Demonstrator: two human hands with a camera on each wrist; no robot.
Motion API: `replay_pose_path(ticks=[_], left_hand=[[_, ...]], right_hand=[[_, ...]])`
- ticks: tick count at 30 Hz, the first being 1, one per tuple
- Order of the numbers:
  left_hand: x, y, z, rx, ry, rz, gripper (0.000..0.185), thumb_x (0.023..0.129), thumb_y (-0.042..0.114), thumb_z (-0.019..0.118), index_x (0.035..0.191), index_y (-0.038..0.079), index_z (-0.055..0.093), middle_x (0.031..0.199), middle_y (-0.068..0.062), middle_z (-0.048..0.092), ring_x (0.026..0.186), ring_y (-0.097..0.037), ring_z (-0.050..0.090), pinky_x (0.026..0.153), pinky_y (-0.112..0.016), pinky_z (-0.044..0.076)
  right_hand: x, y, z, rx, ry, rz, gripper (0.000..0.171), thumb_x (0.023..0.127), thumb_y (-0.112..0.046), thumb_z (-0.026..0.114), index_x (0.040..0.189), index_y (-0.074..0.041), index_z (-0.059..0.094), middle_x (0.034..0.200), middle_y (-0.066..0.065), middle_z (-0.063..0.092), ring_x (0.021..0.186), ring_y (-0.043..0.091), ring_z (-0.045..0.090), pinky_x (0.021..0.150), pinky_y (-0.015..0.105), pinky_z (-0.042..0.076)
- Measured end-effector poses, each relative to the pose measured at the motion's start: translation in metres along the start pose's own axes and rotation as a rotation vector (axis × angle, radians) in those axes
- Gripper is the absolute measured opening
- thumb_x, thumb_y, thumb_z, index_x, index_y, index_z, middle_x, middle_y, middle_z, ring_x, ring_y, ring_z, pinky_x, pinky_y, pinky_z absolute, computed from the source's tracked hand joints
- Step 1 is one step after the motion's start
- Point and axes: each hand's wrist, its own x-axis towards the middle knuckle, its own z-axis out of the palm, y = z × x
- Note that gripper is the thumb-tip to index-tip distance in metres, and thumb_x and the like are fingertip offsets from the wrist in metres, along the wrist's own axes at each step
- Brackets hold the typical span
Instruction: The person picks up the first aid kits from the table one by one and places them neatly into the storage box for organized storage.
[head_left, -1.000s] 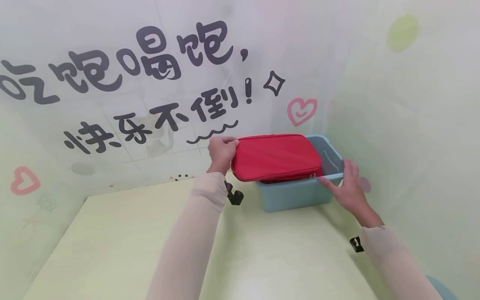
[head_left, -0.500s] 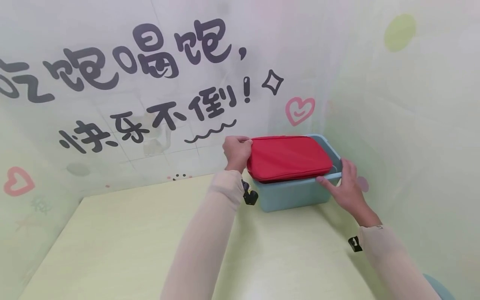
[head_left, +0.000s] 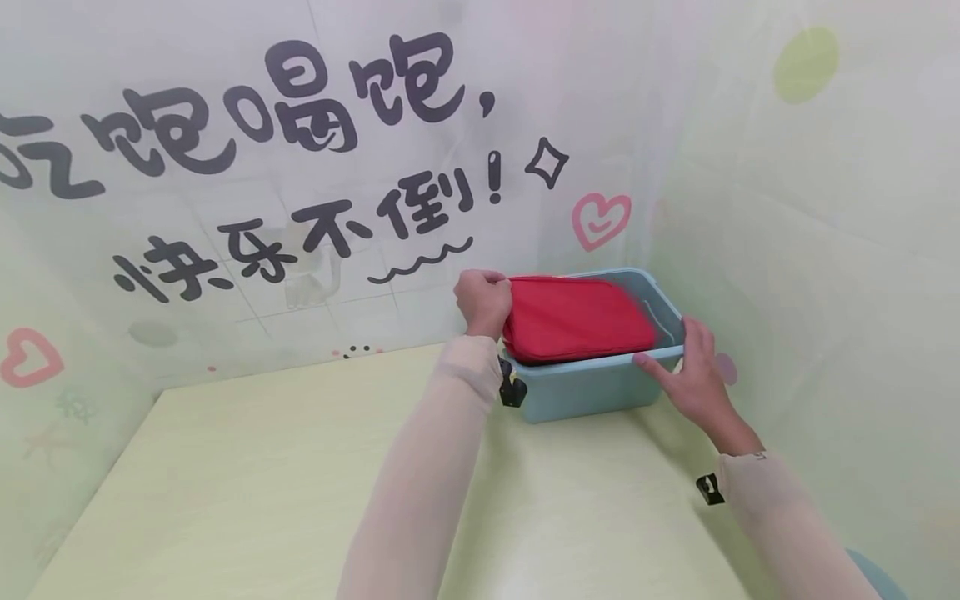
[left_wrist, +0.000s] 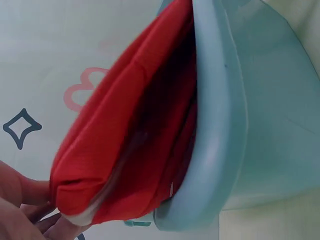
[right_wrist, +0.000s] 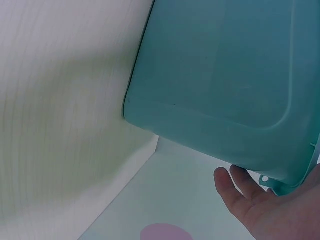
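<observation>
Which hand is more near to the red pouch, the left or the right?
Left. The left hand grips the red pouch at its left end; the right hand rests on the blue bin, at its front right rim.

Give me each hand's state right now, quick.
Left hand: closed, gripping the red pouch by its end.
Right hand: open, fingers resting on the blue bin rim.
</observation>
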Motion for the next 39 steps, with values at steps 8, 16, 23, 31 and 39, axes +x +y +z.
replay_pose_path(ticks=[8, 16, 23, 31, 39], left_hand=[[0.0, -0.005, 0.004, 0.004, -0.028, 0.027, 0.021, 0.091, 0.001, 0.058, 0.095, 0.0, 0.078, 0.094, -0.014, 0.074, 0.094, -0.03, 0.066, 0.084, -0.04, 0.055], [-0.009, -0.005, 0.01, -0.021, -0.278, 0.076, 0.027, 0.096, 0.013, 0.065, 0.121, 0.004, 0.071, 0.117, -0.013, 0.07, 0.109, -0.027, 0.064, 0.09, -0.035, 0.055], [-0.007, -0.01, 0.002, -0.013, -0.329, 0.089, 0.029, 0.095, 0.015, 0.066, 0.121, 0.005, 0.071, 0.114, -0.011, 0.071, 0.105, -0.025, 0.065, 0.09, -0.034, 0.055], [0.003, -0.022, -0.012, -0.001, -0.29, 0.094, 0.028, 0.096, 0.016, 0.064, 0.121, 0.004, 0.071, 0.115, -0.012, 0.07, 0.104, -0.025, 0.065, 0.089, -0.035, 0.055], [0.014, -0.033, -0.034, 0.088, -0.217, 0.144, 0.03, 0.096, 0.016, 0.062, 0.122, 0.004, 0.07, 0.126, -0.014, 0.066, 0.121, -0.028, 0.058, 0.1, -0.041, 0.048]], right_hand=[[0.001, -0.001, -0.001, 0.002, -0.001, -0.011, 0.1, 0.091, -0.047, 0.068, 0.156, -0.001, 0.009, 0.154, 0.022, 0.015, 0.128, 0.044, 0.034, 0.1, 0.069, 0.037], [0.002, -0.002, 0.0, 0.004, -0.007, 0.0, 0.1, 0.091, -0.048, 0.068, 0.157, -0.004, 0.008, 0.154, 0.021, 0.016, 0.131, 0.043, 0.032, 0.099, 0.069, 0.039], [0.004, -0.002, 0.001, 0.008, -0.016, -0.004, 0.099, 0.091, -0.048, 0.067, 0.157, -0.005, 0.007, 0.154, 0.021, 0.016, 0.13, 0.043, 0.032, 0.098, 0.07, 0.04], [0.006, -0.003, 0.0, 0.015, -0.034, -0.002, 0.099, 0.091, -0.049, 0.067, 0.157, -0.006, 0.008, 0.154, 0.02, 0.016, 0.13, 0.042, 0.032, 0.097, 0.069, 0.04], [0.01, -0.005, -0.004, -0.019, -0.076, -0.017, 0.099, 0.093, -0.048, 0.065, 0.157, -0.002, 0.006, 0.156, 0.024, 0.012, 0.13, 0.046, 0.03, 0.095, 0.072, 0.039]])
